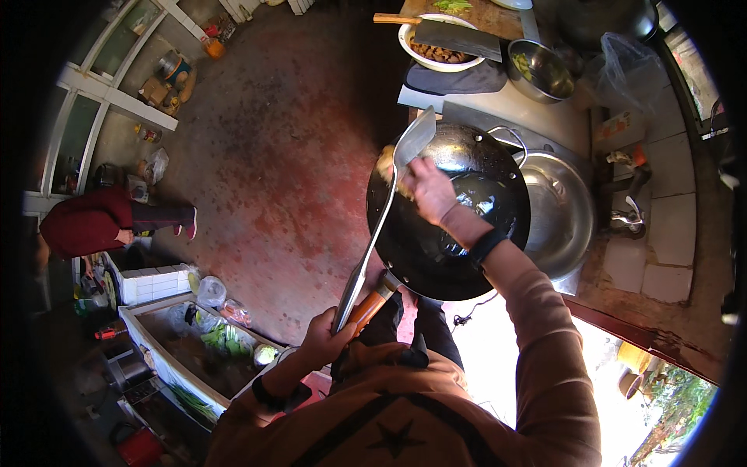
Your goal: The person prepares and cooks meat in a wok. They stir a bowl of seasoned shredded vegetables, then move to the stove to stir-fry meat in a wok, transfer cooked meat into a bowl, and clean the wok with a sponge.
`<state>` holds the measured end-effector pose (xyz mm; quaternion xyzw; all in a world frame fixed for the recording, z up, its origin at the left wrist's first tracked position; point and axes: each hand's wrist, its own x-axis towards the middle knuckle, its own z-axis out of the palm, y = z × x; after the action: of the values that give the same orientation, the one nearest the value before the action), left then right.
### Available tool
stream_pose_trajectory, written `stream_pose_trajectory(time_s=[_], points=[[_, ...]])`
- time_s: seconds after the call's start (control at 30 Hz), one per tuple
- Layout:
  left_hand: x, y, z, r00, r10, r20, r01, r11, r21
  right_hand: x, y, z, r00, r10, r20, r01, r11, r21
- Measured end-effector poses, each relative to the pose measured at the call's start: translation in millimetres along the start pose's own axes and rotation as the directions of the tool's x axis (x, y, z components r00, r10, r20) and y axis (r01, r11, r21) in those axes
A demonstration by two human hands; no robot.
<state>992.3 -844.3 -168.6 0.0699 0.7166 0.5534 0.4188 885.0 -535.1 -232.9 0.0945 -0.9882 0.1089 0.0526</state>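
Note:
A dark wok [432, 245] with a wet, shiny inside is tilted over the counter's edge, partly above a steel basin [560, 216]. My left hand [330, 338] grips the wok's wooden handle [369, 309] together with the metal handle of a wok spatula [415, 140]. The spatula's blade lies across the wok's far left rim. Beside that blade, my right hand [430, 190] presses a yellowish scrubber [390, 166] at the wok's left edge; its exact kind cannot be told, and the fingers are slightly blurred.
Beyond the wok, a cleaver [458, 39] rests across a white bowl [408, 44] of brown food, near a steel bowl [543, 73]. A faucet [630, 216] is at right. At far left, a person in dark red [87, 222] bends over, beside a tray holding vegetables [227, 338].

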Motion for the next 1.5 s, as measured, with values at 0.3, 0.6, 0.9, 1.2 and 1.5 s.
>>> stream_pose_trajectory(time_s=[0.3,0.6,0.9,1.2,1.5], points=[[-3,3,1,1.000,-0.002,-0.017,0.002,0.999,0.048,-18,85,-30,0.868,0.490,0.078,-0.401,0.785,-0.471],[-2,2,1,0.994,0.103,-0.040,-0.102,0.994,0.030,-80,52,-18,0.717,0.522,0.463,-0.364,0.846,-0.390],[0,-7,-1,0.988,0.150,-0.038,-0.149,0.988,0.028,-52,39,25,0.888,0.417,0.191,-0.459,0.793,0.400],[1,0,1,0.976,0.213,-0.048,-0.213,0.977,0.004,11,-41,22,0.805,0.503,0.315,-0.498,0.284,0.819],[2,1,-2,0.987,0.145,-0.062,-0.140,0.987,0.081,-67,-66,-22,0.957,0.016,0.288,-0.145,0.891,0.430]])
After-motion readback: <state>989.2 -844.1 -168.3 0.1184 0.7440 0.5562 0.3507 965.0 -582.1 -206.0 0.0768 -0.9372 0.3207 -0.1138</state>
